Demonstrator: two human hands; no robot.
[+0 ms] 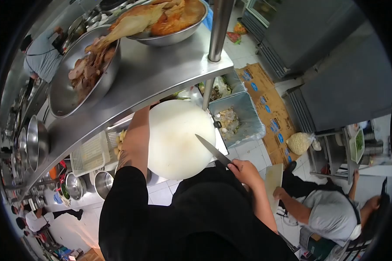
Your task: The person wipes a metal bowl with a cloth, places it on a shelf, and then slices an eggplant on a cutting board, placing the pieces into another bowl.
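Knife (212, 150): rigid, thin steel blade with a dark handle; light in the hand, sharp along 1 edge, likely slippery if greasy. Take it by the handle only.
Right hand (246, 172): closed around the knife handle, with the blade pointing up and left.
Knife position: the tip lies over the right part of the round white cutting board (172, 143), just ahead of the right hand. Whether the edge touches the board is hard to judge from this angle.
Cutting board: thick, stiff and probably heavy, with a smooth, bare face.
Left forearm (135, 139): reaches forward along the board's left side.
Left hand: hidden under the edge of the steel shelf (161, 74), so I cannot tell whether it grips anything.
Hands: well apart, with the board between them.
Above: 2 steel bowls of cooked meat (89, 65) stand on the shelf.
Beside: a lined bin of scraps (241, 119) stands right of the board, and a co-worker (331, 213) bends at lower right.
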